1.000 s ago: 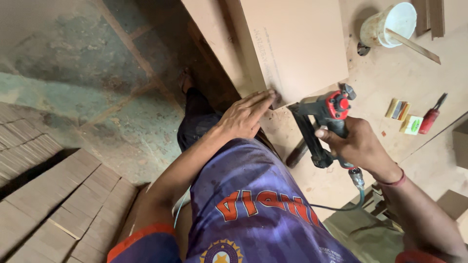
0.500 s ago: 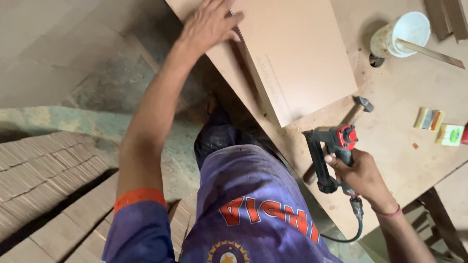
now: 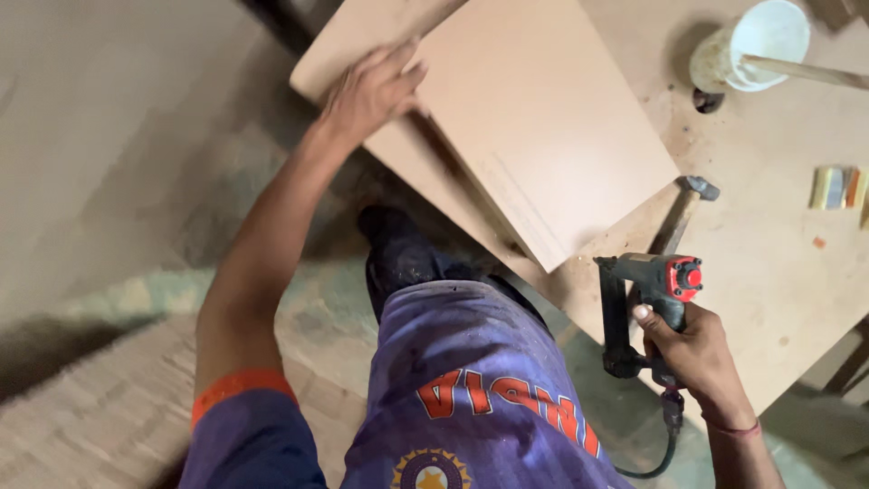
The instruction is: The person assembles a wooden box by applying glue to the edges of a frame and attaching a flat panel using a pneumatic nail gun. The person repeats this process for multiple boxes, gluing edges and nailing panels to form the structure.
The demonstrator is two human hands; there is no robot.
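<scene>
Head view: left hand on a board, nail gun in the right

The left hand [image 3: 373,89] lies flat, fingers spread, on the far corner of the top board [image 3: 543,127], gripping nothing; the right hand [image 3: 695,355] is closed round the grip of the nail gun [image 3: 654,299], held off the bench's near edge, nose away from the wood. The top board lies askew on a lower board [image 3: 398,167], its near corner overhanging; it looks placed but not yet squared, and I see no fixings, so nailing seems still to do. A hammer [image 3: 681,213] lies just beside that corner, a white tub [image 3: 756,41] with a stick sits well apart, and the bench [image 3: 769,263] right of the boards is open
</scene>
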